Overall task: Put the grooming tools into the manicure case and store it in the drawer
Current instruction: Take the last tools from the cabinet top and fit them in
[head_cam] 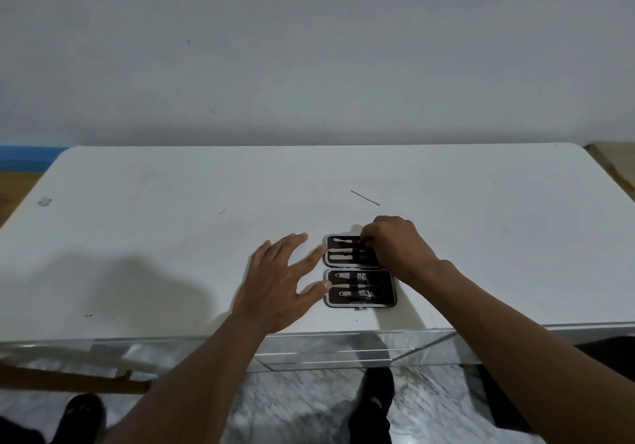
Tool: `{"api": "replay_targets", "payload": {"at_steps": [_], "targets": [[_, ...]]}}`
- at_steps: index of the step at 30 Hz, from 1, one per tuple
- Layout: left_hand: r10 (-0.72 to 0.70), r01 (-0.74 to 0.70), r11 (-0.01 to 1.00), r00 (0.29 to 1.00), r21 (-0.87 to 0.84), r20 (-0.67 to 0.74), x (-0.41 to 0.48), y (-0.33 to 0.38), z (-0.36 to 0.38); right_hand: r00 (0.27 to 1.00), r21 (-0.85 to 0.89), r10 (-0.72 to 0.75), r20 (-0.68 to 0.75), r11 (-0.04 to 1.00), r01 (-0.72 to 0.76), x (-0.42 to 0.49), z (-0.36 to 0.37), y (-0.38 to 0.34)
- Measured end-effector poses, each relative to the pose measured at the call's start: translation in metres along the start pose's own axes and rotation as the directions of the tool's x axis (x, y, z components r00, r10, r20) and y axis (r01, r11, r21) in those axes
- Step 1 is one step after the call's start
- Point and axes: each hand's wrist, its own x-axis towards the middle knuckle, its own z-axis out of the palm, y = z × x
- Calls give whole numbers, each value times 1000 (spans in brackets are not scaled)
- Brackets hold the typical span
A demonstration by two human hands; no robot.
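Note:
The manicure case [378,301] lies open flat on the white table [171,220], dark lining up, with several silver grooming tools held under its straps in both halves. My left hand [278,282] has its fingers spread, with the index fingertip and thumb touching the case's left edge. My right hand [395,244] rests over the right side of the far half, fingertips pinched at a dark tool there; the tool is mostly hidden by the fingers. A thin metal tool [365,197] lies loose on the table beyond the case.
The table stands against a plain wall. Its front edge runs just below the case, with a mirrored drawer front [330,350] under it. Marble floor and my dark shoes [374,395] show below. A small chip [44,201] marks the far left of the tabletop.

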Motion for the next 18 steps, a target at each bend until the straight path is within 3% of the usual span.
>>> {"api": "replay_targets", "payload": {"at_steps": [12,18], "targets": [[13,-13,1000,1000,-20,-3,0,0,0,999,98,48,7,994,-48,1,-1,0],[7,-7,1000,1000,-21,0,0,1,0,974,171,206,-95,967,-188,13,-10,9]]}}
